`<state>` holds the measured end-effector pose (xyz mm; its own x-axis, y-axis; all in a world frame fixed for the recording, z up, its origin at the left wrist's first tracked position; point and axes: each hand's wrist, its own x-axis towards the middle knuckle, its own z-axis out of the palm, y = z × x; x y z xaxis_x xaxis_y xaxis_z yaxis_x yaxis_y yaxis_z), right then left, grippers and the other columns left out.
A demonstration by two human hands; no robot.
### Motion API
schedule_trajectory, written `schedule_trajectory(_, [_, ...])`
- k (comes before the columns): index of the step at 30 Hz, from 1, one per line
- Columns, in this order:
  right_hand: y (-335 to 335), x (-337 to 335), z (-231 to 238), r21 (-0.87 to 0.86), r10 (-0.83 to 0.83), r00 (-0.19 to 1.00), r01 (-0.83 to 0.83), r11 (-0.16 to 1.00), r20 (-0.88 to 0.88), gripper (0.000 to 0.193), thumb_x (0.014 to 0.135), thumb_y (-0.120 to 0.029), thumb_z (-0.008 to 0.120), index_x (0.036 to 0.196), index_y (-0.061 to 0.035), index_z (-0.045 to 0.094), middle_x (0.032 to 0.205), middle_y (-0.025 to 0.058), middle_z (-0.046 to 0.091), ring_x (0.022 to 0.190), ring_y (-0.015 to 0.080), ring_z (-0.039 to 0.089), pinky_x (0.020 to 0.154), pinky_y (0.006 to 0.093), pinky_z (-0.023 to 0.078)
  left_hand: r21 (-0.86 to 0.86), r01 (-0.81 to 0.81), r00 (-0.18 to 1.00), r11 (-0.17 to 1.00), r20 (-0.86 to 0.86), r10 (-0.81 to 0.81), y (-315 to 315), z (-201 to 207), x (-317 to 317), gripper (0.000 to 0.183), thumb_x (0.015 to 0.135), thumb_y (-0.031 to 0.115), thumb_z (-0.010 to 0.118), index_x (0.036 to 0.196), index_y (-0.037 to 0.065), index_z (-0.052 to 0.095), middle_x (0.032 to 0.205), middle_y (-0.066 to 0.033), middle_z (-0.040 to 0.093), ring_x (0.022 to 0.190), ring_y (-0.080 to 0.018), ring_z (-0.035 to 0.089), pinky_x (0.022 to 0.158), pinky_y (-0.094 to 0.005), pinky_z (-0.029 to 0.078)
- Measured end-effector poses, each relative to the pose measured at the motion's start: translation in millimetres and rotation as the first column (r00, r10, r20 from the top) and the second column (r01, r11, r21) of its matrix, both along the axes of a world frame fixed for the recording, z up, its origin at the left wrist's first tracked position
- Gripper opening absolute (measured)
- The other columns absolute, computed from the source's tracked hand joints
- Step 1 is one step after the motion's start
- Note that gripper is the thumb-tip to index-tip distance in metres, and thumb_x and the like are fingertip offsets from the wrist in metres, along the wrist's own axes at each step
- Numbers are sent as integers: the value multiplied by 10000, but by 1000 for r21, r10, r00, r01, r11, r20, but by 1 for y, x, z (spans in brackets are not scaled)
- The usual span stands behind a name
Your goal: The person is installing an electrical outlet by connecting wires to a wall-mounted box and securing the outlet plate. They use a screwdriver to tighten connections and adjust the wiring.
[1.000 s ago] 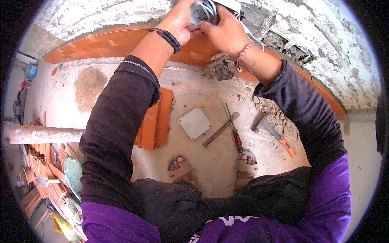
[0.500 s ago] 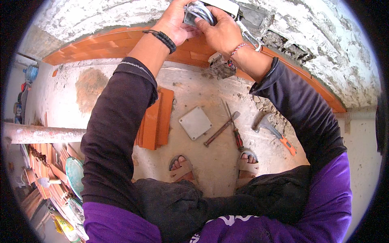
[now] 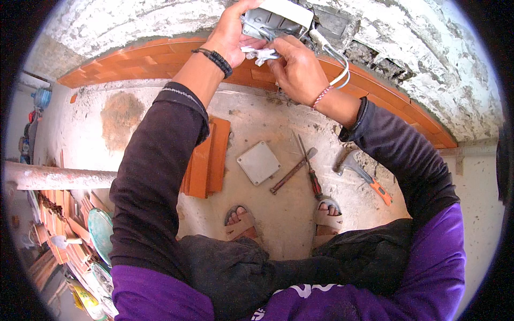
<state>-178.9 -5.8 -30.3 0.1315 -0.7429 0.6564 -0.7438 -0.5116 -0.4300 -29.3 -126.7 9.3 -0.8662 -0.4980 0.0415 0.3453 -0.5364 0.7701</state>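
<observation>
Grip: right hand (image 3: 301, 72) pinches a bundle of white-tipped wires (image 3: 261, 54) just outside the open box (image 3: 287, 10); left hand (image 3: 229, 40) clasps its left end. Box lies at the rough white wall (image 3: 412, 32). Floor holds: square grey plate (image 3: 258, 163), metal bar (image 3: 292, 172), screwdriver (image 3: 315, 184), hammer (image 3: 367, 176).

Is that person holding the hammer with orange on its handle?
No, the claw hammer lies on the floor, while the left hand and right hand are up at the open junction box.
</observation>
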Motion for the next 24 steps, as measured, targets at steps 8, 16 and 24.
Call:
schedule_trajectory(8, [8, -11, 4, 57, 61, 997, -64, 996, 53, 272, 784, 7, 599, 1052, -1, 648, 965, 219, 626, 908, 427, 609, 812, 471, 509, -227, -407, 850, 885, 260, 458, 31, -1, -11, 518, 865, 403, 646, 1219, 33, 566, 1098, -164, 626, 984, -270, 634, 888, -392, 535])
schedule_trajectory(16, [12, -11, 4, 68, 51, 996, -46, 997, -75, 393, 790, 12, 646, 1183, 13, 619, 1097, 219, 627, 952, 399, 632, 863, 432, 527, -320, -393, 808, 862, 327, 490, 41, -3, -11, 340, 892, 313, 639, 1158, 102, 642, 1082, -93, 651, 895, -187, 629, 822, -304, 516])
schedule_trajectory(24, [21, -13, 15, 197, 78, 990, -54, 979, -118, 520, 791, -6, 654, 1298, 14, 540, 1214, 240, 573, 1083, 423, 590, 907, 451, 510, -341, -293, 880, 893, 270, 392, 26, -20, -10, 277, 869, 279, 676, 1074, 95, 707, 988, -34, 690, 844, -128, 623, 784, -283, 510])
